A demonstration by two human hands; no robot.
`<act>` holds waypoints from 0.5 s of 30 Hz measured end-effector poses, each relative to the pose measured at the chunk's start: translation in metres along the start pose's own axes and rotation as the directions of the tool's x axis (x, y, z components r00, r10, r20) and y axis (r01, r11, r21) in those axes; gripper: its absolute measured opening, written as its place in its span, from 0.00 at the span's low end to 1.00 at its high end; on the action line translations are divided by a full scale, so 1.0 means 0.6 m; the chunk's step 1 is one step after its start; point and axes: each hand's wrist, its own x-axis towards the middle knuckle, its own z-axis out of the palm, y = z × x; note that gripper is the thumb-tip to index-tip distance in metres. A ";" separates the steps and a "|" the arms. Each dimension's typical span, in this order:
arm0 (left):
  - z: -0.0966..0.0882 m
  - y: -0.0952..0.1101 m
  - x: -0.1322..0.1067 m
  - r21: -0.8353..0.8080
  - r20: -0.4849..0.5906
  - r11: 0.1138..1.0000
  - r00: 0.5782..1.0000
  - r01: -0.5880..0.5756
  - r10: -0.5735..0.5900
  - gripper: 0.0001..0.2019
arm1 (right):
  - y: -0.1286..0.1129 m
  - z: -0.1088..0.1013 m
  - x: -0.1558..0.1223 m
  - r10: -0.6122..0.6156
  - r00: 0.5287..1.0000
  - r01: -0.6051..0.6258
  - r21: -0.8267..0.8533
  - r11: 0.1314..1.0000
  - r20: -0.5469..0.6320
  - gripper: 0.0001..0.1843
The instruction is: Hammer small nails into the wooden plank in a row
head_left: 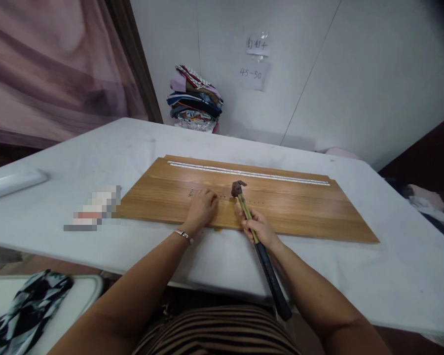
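A brown wooden board (303,212) lies on the white table. My left hand (202,207) rests low on it with fingers curled together, and whatever they pinch is too small to make out. Beside its wrist side, several small dark nail-like pieces (191,193) lie on the wood. My right hand (259,228) is wrapped round the yellow-green shaft of a claw hammer (247,209), fairly close to the rusty head. The hammer's black grip slants down toward my body. A row of small dark dots (259,202) runs across the board on both sides of the hammer head.
Two pale measuring strips (247,172) lie along the board's far edge. A pixelated object (96,207) and a clear rolled sheet (17,183) lie at the left of the white table (133,135). Folded cloths (196,101) are stacked by the wall. A patterned cloth (33,305) hangs lower left.
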 end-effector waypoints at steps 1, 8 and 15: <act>0.000 -0.001 0.000 0.000 -0.001 1.000 1.000 0.001 -0.001 0.10 | 0.000 0.000 0.000 0.003 1.000 -0.003 0.002 1.000 0.000 0.14; -0.002 0.002 0.001 0.001 0.010 1.000 1.000 0.014 -0.014 0.10 | 0.001 -0.001 0.001 0.002 1.000 -0.002 0.010 1.000 0.006 0.14; -0.003 0.002 0.001 -0.020 0.011 1.000 1.000 0.016 -0.015 0.10 | 0.002 0.000 0.002 -0.001 1.000 0.001 0.017 1.000 -0.003 0.14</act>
